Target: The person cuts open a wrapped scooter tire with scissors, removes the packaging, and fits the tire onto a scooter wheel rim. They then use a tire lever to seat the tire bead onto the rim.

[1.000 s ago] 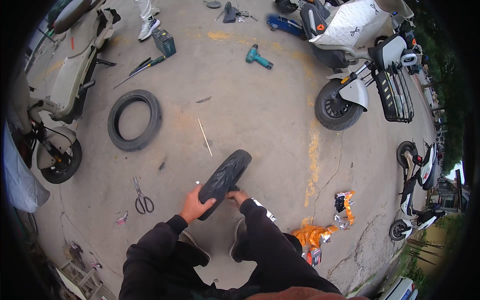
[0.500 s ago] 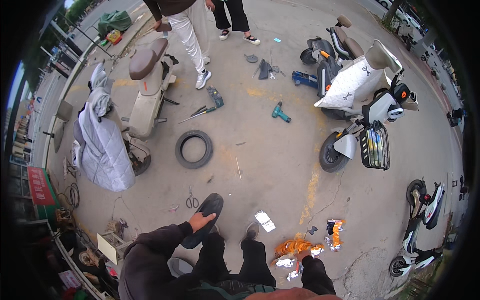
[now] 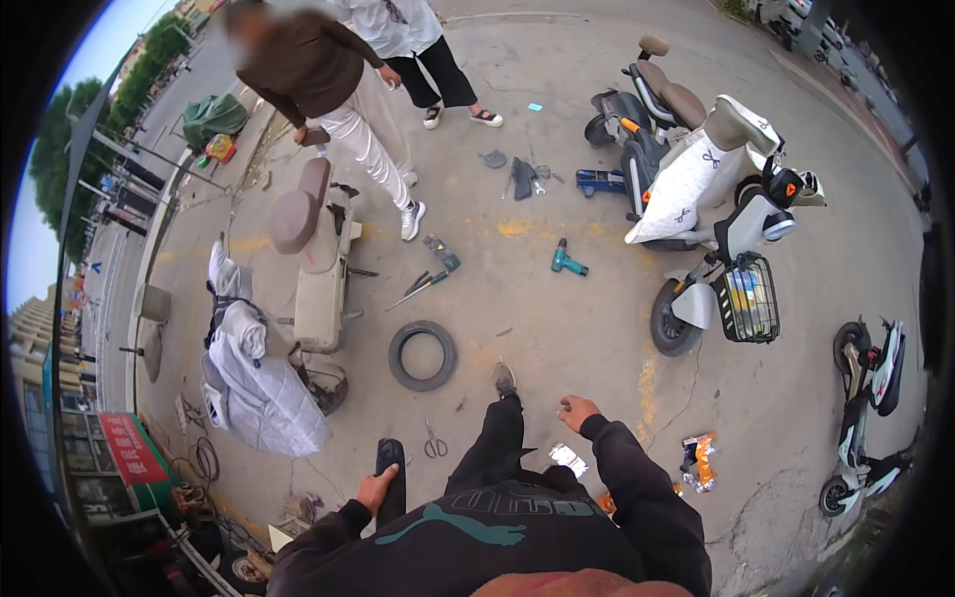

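My left hand [image 3: 376, 489] is wrapped round a black tyre [image 3: 391, 458], held upright at my left side and seen nearly edge-on. Out in front of my right side, my right hand [image 3: 577, 412] hangs in the air with loosely bent fingers slightly apart; no object shows in it. Another black tyre [image 3: 422, 355] lies flat on the ground ahead. Black-handled scissors [image 3: 435, 444] lie close to the held tyre. Below my right hand are a white-silver wrapper [image 3: 569, 459] and a bit of orange wrapping [image 3: 606, 502], partly hidden by my body and arm.
A beige scooter [image 3: 320, 298] with a grey quilted cover [image 3: 261, 388] stands left. A teal drill [image 3: 569, 259] and screwdriver [image 3: 418, 290] lie ahead. Right are a scooter with a black basket [image 3: 748, 298] and a smaller white scooter [image 3: 860, 418]. Two people stand far left.
I have risen and one foot has stepped forward. My right hand has left the orange wrapping and come up forward. The tyre in my left hand has moved with me.
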`<state>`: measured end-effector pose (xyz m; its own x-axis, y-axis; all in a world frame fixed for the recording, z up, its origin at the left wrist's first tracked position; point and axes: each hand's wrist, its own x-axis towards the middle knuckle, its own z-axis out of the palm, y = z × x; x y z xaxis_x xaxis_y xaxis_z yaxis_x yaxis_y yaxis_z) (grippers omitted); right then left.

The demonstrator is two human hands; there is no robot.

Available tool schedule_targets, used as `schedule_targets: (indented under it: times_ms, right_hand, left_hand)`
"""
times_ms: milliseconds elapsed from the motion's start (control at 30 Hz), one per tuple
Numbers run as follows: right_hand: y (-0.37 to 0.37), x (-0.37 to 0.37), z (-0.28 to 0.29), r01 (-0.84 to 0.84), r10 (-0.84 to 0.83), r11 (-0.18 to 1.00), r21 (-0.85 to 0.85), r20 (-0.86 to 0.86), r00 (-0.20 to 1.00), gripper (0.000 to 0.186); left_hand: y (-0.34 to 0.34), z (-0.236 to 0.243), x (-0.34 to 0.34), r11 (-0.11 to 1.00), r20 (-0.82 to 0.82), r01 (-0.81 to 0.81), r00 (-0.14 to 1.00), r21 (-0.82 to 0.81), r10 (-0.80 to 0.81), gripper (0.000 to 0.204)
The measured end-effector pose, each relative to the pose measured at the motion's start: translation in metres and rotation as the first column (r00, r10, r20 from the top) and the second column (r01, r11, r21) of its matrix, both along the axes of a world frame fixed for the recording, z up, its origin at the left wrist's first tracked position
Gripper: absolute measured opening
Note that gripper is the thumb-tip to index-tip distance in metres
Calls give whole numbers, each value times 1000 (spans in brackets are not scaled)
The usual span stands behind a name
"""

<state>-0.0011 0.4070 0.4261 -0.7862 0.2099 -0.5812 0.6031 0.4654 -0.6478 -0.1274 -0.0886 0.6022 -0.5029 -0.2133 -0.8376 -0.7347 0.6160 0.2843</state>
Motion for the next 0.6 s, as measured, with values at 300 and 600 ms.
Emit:
schedule_targets:
  times_ms: [300,600]
  right_hand:
    - [183,47,17,413,-408,906,95,459,789,103]
    - [403,5,-54,308,-665,742,595,597,448,35]
  left_hand:
    - [186,-40,-216,929,-20,203,978,311,-207,73]
    - [343,-40,-416,765,-169,576,817,287,-552,84]
